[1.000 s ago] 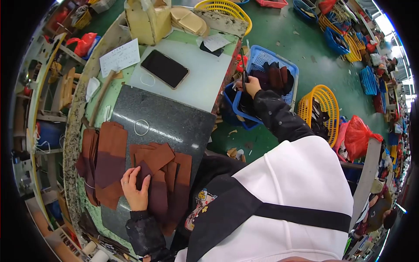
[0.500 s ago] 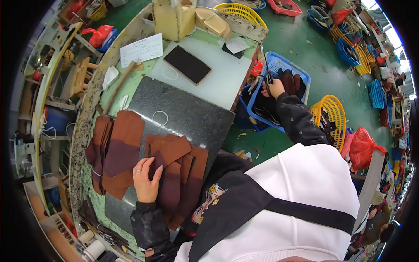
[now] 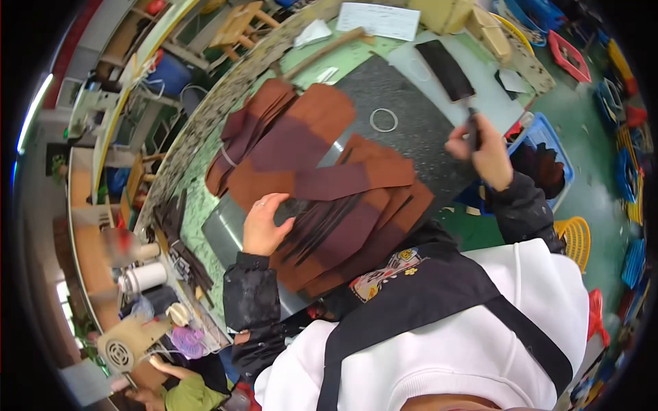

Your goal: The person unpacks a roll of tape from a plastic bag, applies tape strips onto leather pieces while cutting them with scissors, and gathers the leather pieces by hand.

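Brown and dark purple leather pieces [image 3: 356, 219] lie in an overlapping pile on the black stone slab [image 3: 411, 103]. At the pile's left edge is my left hand [image 3: 266, 225], thumb and fingers curved round something dark and small that I cannot make out. My right hand [image 3: 483, 147] is raised over the slab's right side, closed round the dark handle of a tool [image 3: 473, 130] whose outline is partly hidden. A second bundle of leather pieces [image 3: 257, 130], tied with a pale band, lies up and left of the pile. A white ring [image 3: 384, 120] rests on the slab.
A phone [image 3: 445, 70] lies on the white board [image 3: 425, 48], near a written sheet [image 3: 379, 20]. A hammer [image 3: 322, 53] is at the table's back. A blue basket [image 3: 565, 168] with dark pieces stands at the right. Another person [image 3: 192, 394] is at lower left.
My right hand has come back from the blue basket to above the slab, with the tool in it. The view has turned left. The leather pieces near my left hand lie differently.
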A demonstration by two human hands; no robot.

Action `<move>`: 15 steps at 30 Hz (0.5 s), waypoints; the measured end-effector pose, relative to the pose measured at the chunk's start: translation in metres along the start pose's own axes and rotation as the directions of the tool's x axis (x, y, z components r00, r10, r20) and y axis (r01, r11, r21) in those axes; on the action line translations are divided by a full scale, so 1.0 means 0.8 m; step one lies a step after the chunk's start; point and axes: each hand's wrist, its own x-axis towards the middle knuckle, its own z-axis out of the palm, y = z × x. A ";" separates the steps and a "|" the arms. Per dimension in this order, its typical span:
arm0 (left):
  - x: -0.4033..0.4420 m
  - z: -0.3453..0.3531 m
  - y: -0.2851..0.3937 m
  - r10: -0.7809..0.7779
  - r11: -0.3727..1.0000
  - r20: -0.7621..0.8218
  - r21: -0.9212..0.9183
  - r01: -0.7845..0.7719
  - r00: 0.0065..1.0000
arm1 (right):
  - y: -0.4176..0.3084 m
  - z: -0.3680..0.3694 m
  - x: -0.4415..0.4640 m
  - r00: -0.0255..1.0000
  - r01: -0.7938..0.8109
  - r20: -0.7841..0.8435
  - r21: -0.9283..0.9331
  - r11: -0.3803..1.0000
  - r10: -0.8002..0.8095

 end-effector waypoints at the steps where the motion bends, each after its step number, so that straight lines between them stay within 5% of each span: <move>1: -0.005 0.006 -0.005 0.037 0.998 -0.049 0.054 -0.034 0.998 | -0.026 0.029 0.001 0.989 -0.053 0.133 -0.065 0.997 0.061; 3: -0.005 0.018 -0.008 0.062 0.992 -0.104 0.114 -0.050 0.993 | -0.047 0.069 -0.003 0.955 -0.083 0.273 -0.132 0.988 0.117; 5: 0.009 0.030 -0.012 0.260 0.941 -0.221 0.276 -0.196 0.940 | -0.043 0.105 -0.007 0.893 0.390 0.383 -0.392 0.833 -0.238; 10: 0.034 0.043 -0.040 0.372 0.873 -0.154 0.392 -0.289 0.915 | -0.044 0.101 0.006 0.878 0.314 0.464 -0.373 0.873 -0.117; 13: 0.019 0.007 -0.014 0.393 0.889 -0.279 0.360 -0.284 0.876 | -0.076 0.089 0.017 0.902 0.365 0.380 -0.411 0.835 -0.208; 15: -0.028 -0.018 0.028 0.396 0.896 -0.505 0.395 -0.203 0.767 | -0.086 0.079 0.011 0.892 0.408 0.351 -0.360 0.839 -0.284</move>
